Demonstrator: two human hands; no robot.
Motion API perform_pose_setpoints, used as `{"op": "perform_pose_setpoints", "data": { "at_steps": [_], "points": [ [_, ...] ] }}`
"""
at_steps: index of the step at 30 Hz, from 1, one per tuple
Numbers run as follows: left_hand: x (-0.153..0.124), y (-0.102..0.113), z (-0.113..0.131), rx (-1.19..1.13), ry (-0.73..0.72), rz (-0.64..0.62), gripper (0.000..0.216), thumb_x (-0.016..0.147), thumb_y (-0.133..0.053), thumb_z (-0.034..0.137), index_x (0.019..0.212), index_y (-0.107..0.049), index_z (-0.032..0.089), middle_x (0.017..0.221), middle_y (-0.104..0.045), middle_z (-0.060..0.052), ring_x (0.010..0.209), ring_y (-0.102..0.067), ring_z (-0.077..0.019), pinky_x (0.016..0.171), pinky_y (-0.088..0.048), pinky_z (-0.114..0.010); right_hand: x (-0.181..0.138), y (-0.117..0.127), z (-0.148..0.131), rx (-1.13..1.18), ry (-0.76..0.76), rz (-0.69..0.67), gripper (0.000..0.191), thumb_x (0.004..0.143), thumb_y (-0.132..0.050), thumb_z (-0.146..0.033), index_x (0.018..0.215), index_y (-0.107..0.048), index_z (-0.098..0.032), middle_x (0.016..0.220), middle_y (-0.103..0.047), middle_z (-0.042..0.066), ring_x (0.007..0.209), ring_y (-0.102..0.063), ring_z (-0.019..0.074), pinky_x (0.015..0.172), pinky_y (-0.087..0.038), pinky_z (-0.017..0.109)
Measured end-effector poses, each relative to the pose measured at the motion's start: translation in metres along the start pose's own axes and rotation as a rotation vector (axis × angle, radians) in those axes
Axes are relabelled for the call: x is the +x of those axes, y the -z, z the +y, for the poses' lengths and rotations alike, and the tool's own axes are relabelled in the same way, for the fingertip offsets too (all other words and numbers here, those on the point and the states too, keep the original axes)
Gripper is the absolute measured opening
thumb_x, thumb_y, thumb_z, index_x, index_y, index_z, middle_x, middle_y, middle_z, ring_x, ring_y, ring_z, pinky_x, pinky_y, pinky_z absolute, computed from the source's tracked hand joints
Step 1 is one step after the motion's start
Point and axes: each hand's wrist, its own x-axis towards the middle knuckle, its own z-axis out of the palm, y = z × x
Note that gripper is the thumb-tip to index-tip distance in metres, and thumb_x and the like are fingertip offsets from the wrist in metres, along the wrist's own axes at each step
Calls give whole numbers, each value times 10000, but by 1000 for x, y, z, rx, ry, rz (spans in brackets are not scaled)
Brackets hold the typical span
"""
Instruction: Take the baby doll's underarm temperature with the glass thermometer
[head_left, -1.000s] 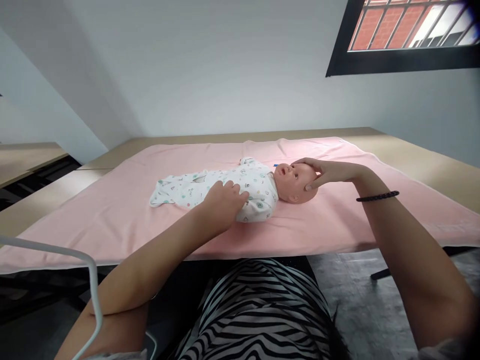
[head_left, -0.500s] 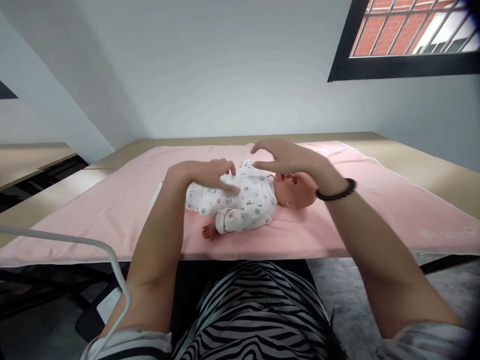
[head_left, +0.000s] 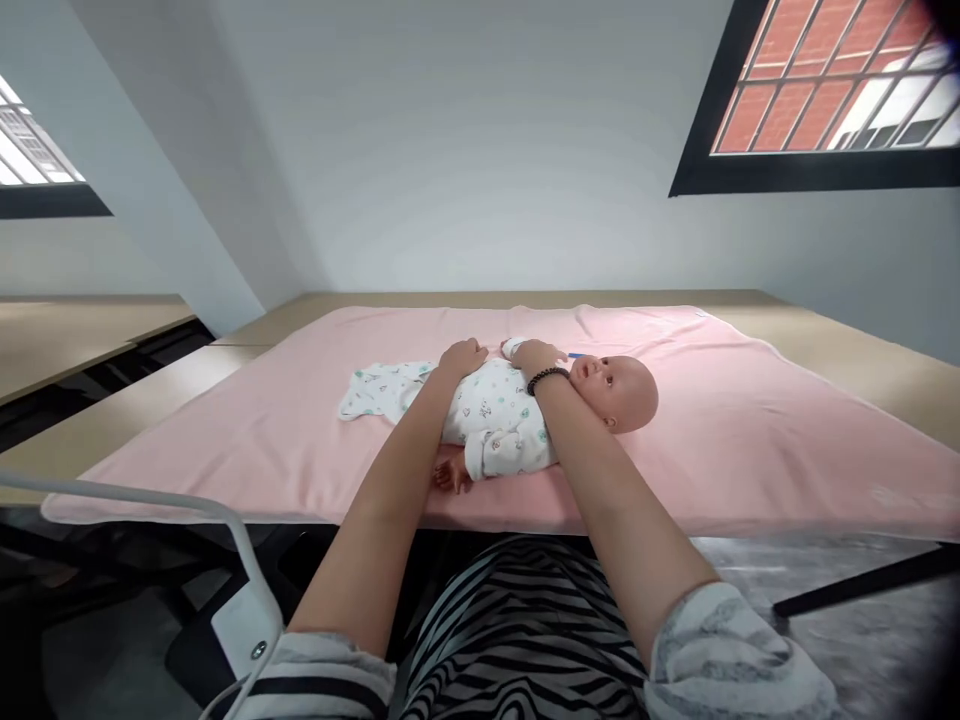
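A baby doll [head_left: 615, 390] in a white printed onesie [head_left: 495, 415] lies on its back on a pink blanket [head_left: 712, 440], head to the right. My left hand [head_left: 463, 356] rests on the far side of the doll's belly, fingers curled over the cloth. My right hand [head_left: 536, 354], with a black bead bracelet at the wrist, lies on the doll's far shoulder and sleeve beside its face. Both hands look closed on the onesie, though the fingertips are mostly hidden behind them. The doll's near arm sticks out of its sleeve toward me.
The blanket covers a wide wooden table [head_left: 840, 350] against a grey wall. A white chair frame [head_left: 225, 530] stands at the lower left. A dark table leg [head_left: 862, 585] crosses the grey floor at the right. A small blue item [head_left: 576, 355] peeks out behind the doll's head.
My right hand left the doll's head and moved over to its far shoulder. My left hand went from the near side of the chest across to the far side of the belly.
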Motion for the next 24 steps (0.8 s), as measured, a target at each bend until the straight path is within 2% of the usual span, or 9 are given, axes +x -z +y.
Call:
{"op": "perform_pose_setpoints", "data": {
  "at_steps": [3,5,7,9,12,15,17,20,24],
  "points": [
    [-3,2,5,-16,-5,57,259,951,-467,357,1112,-571,183,1227,-669,-160,1116,-620,-291,929,-484,-395,6,-5,-1,-68,-79,81,413,983,-639,-392,1322,-586,-160,1318,-594,114,1124,-625,244,943,-550,465],
    [-7,2,8,-23,-56,201,358,963,-450,350,1261,-507,159,1299,-619,-168,1203,-577,-271,1004,-459,-389,11,-10,-1,-111,-122,147,419,984,-631,-397,1332,-580,-170,1345,-577,118,1178,-597,263,986,-521,494],
    [-11,2,9,-17,-180,377,439,986,-408,356,1369,-442,143,1381,-558,-163,1307,-502,-248,1096,-401,-382,15,-15,0,-142,-131,197,398,994,-600,-344,1340,-565,-150,1372,-559,159,1242,-547,306,1026,-474,529],
    [-14,3,10,-12,-342,478,458,1012,-339,361,1410,-437,159,1436,-528,-138,1369,-442,-228,1154,-344,-375,18,-19,0,-156,-106,220,366,1002,-548,-278,1333,-557,-123,1377,-552,212,1269,-506,350,1035,-442,553],
    [-16,4,10,-21,-462,349,411,1023,-272,347,1283,-564,219,1401,-581,-85,1347,-465,-218,1157,-330,-368,20,-21,1,-166,-60,210,332,1018,-510,-279,1310,-570,-132,1323,-591,195,1254,-517,343,1031,-442,561],
    [-14,4,9,-8,-380,94,377,1006,-265,317,938,-629,243,1116,-702,-68,1101,-609,-238,1021,-431,-378,15,-19,1,-171,-35,161,358,1004,-592,-364,1300,-592,-163,1293,-607,116,1186,-587,272,999,-502,512],
    [-13,3,7,0,-329,22,356,991,-276,304,811,-578,247,980,-705,-64,949,-632,-242,909,-467,-374,9,-16,1,-163,-12,126,393,984,-636,-392,1306,-595,-171,1305,-601,105,1131,-620,244,952,-543,472],
    [-12,1,5,-13,-297,8,330,986,-296,336,784,-542,247,988,-702,-68,911,-627,-238,849,-477,-361,-2,-11,-1,-140,37,87,380,987,-635,-377,1307,-595,-177,1298,-608,107,1110,-630,241,921,-562,455],
    [-9,0,3,-30,-258,-43,336,984,-324,366,843,-601,239,1062,-723,-78,965,-642,-237,878,-490,-348,-10,-5,-5,-98,96,80,384,991,-627,-378,1312,-592,-170,1302,-604,108,1109,-630,236,926,-561,452]
  ]
}}
